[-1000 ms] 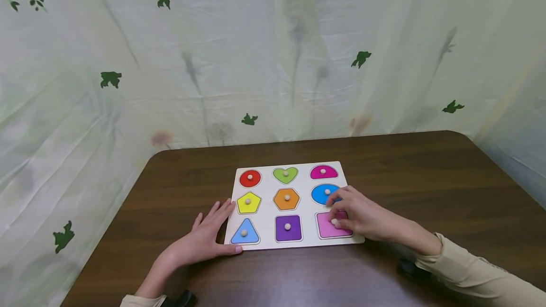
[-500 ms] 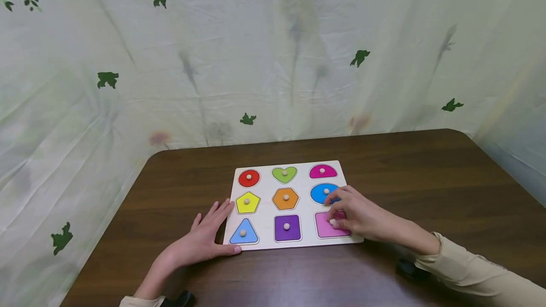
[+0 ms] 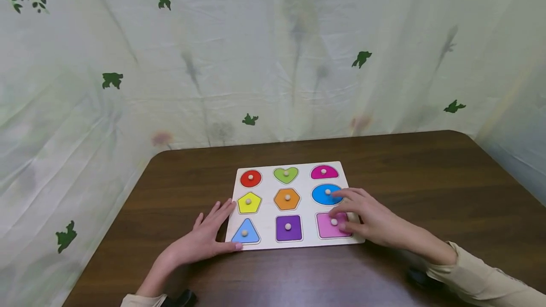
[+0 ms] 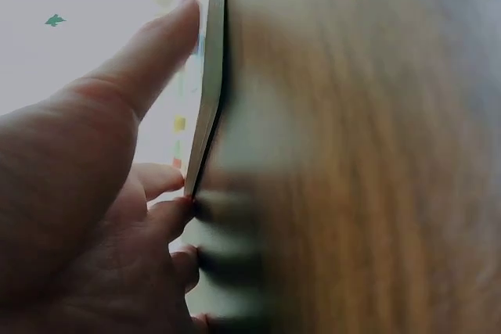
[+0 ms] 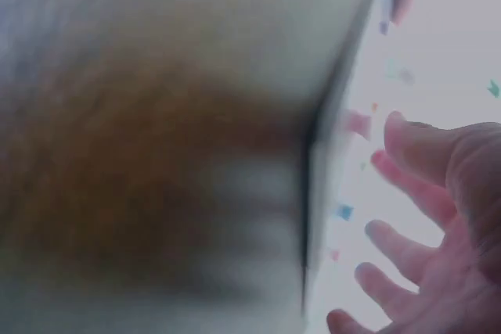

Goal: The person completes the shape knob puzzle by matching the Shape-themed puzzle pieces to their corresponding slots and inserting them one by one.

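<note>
A white shape puzzle board [image 3: 266,233] lies on the table, every shape bearing a small round knob. My left hand [image 3: 204,238] rests at its left side, fingertips on the left edge and thumb on the near-left corner beside the light blue triangle [image 3: 245,232]. In the left wrist view the thumb [image 4: 160,52] lies over the board's edge. Above the pink rectangle [image 3: 325,230] hovers my right hand [image 3: 368,217], thumb and fingers spread apart around its knob [image 3: 334,222]. Its fingertips overlap the blue oval [image 3: 323,195]. The right wrist view has those fingers [image 5: 399,248] separated, holding nothing.
Other shapes in the board include a purple square [image 3: 281,233], orange hexagon [image 3: 281,201], yellow pentagon [image 3: 249,208], red circle [image 3: 250,183], green heart [image 3: 280,173] and magenta half circle [image 3: 317,174]. Behind the brown table [image 3: 409,174] hangs a leaf-patterned curtain [image 3: 273,60].
My right hand has let go of the pink rectangle's knob, its fingers parting and the hand drawing slightly right. The left hand keeps its place on the board.
</note>
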A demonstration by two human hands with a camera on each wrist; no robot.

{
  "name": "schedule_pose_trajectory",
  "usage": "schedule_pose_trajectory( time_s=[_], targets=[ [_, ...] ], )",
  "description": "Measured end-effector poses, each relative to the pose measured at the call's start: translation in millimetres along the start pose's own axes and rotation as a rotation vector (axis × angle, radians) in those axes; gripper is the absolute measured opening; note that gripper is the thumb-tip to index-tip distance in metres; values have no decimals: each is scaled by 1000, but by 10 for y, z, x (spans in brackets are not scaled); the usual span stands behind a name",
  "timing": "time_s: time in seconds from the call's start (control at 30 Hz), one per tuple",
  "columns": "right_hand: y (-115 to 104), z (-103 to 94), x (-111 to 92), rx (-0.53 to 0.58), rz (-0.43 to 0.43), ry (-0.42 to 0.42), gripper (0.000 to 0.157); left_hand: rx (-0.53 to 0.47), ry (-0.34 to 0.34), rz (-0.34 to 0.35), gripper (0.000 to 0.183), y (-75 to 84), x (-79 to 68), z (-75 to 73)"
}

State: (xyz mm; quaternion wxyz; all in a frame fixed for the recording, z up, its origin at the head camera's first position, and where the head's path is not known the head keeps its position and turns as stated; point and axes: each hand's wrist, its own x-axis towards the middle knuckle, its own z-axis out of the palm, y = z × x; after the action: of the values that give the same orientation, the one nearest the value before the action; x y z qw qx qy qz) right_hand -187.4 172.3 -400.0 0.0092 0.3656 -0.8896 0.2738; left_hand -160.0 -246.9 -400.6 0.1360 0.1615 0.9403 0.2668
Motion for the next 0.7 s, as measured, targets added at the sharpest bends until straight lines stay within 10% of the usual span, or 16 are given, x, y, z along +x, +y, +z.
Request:
schedule_pose_trajectory(
  time_s=[0.17, 0.47, 0.7],
  targets=[
    [-35, -189, -90, -117, 139, 56, 55, 46, 23, -49, 96, 75, 7, -113],
    [-22, -554, -245, -344, 408, 39, 87, 437, 323, -97, 79, 357, 55, -371],
    [39, -541, -304, -392, 449, 40, 93, 483, 312, -167, 76, 425, 79, -384]
  ],
)
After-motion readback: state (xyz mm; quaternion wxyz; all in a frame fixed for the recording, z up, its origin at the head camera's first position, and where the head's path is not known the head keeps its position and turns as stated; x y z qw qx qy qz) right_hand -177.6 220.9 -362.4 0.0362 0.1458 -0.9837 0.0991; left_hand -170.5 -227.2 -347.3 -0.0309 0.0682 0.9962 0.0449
